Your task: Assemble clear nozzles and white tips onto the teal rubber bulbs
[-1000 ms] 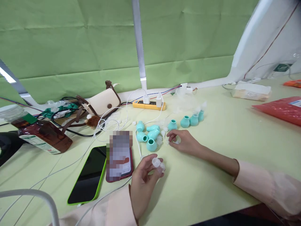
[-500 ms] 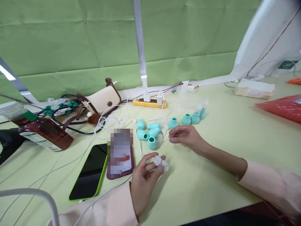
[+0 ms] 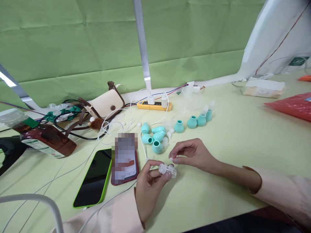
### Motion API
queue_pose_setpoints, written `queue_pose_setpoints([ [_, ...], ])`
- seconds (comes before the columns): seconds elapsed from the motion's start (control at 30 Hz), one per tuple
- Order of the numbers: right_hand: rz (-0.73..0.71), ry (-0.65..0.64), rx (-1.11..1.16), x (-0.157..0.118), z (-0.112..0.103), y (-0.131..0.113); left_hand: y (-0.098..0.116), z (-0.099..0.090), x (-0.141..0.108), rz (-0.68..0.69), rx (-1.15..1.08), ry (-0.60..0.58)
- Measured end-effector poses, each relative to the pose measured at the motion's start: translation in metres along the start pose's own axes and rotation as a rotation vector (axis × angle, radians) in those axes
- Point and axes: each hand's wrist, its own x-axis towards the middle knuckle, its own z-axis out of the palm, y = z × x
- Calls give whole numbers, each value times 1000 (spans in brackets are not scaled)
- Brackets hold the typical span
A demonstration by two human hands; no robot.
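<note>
My left hand pinches a clear plastic fitting with rounded ends between thumb and fingers. Close by on the right, my right hand has thumb and forefinger closed on a small white piece, too small to name exactly. The two hands are apart by a narrow gap. Beyond them stand several teal, vase-shaped rubber bulbs; the nearest teal bulb shows its open mouth, and another teal bulb is upright behind my right hand. Small translucent parts lie scattered among the bulbs.
To the left lie a green-cased phone and a red-cased phone, with white cables around them. Further back are a brown bottle, a cream handbag and a yellow power strip. A tissue pack and red bag sit at right.
My right hand has come back from the scattered parts toward my left hand, now pinching a small white piece. My left hand keeps the clear fitting, turned slightly.
</note>
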Motion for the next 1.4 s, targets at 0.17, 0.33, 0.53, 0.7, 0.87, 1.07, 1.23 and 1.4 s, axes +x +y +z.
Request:
queue_pose_setpoints([
  [0.17, -162, -37, -127, -6, 5, 1, 0, 0, -1, 8, 18, 3],
  [0.33, -398, -52, -319, -8, 3, 0, -1, 1, -1, 6, 26, 5],
  [0.53, -733, -52, -534, -10, 4, -3, 0, 1, -1, 19, 17, 7],
  [0.7, -805, -70, -620, -10, 6, -7, -1, 1, 0, 22, 16, 14],
  [0.87, -820, -30, -650, -11, 7, -6, -1, 0, 1, 9, 12, -1],
  [1.07, -795, -67, -670, -11, 3, -4, -1, 1, 0, 17, 31, 3],
  [1.23, -808, -90, -676, -11, 1, -3, -1, 0, 0, 21, 38, -2],
  [1.4, -823, -53, -707, -13, 4, -4, 0, 0, 0, 26, 9, -14],
])
